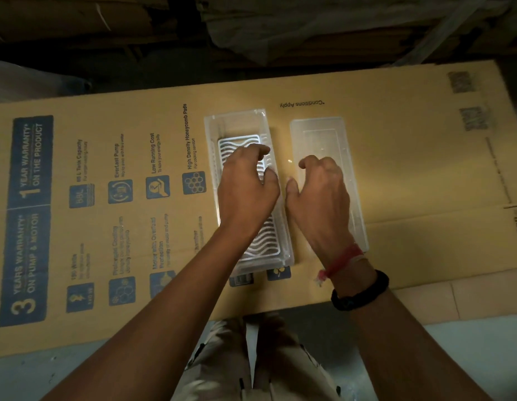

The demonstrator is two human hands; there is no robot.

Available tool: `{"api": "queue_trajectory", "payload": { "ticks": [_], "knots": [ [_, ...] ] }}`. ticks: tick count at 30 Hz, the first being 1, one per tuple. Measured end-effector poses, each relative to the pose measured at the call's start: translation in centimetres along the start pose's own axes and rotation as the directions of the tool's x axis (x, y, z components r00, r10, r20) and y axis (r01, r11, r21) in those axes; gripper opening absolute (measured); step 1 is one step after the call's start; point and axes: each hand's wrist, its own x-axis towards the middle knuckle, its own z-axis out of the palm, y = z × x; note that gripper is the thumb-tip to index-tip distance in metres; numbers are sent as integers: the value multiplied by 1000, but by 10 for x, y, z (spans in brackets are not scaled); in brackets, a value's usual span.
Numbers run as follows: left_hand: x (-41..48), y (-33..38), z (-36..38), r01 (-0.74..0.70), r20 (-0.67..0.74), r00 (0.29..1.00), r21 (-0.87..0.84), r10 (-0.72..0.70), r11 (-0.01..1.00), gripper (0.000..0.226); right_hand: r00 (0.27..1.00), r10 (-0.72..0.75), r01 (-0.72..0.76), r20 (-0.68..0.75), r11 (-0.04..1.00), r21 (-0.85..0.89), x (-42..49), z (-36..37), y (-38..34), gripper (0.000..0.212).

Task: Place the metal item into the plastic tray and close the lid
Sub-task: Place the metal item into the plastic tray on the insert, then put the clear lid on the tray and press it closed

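My left hand (245, 183) lies loose over the grate (251, 198) in the tray (237, 120); my right hand (321, 192), empty, should grab the lid (318, 131) by both long edges.

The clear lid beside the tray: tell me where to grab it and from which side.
Grip the lid by its long edges, coming from above with the right hand already over it. It lies flat on the cardboard, apart from the tray, so only its thin rim offers purchase; the broad face is likely too smooth to pinch.
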Motion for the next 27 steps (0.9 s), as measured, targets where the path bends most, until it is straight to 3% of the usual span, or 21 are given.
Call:
{"api": "queue_trajectory", "payload": {
  "ticks": [5, 11, 21, 27],
  "knots": [
    [-4, 12, 21, -87, 74, 994, 64, 82, 994, 42, 984, 142, -128, 111, 984, -125, -1, 9, 39, 60],
    [-6, 13, 35, -79, 134, 989, 136, 60, 988, 46, 905, 316, -248, 286, 936, -248, -7, 27, 67, 95],
    [-4, 5, 32, -26, 60, 998, 124, 19, 992, 43, 929, 297, -261, 221, 949, -180, -3, 24, 65, 87],
    [1, -11, 9, 33, -99, 995, 81, -25, 996, 43, 961, 243, -244, 128, 970, -11, -3, 6, 35, 84]
  ]
}}
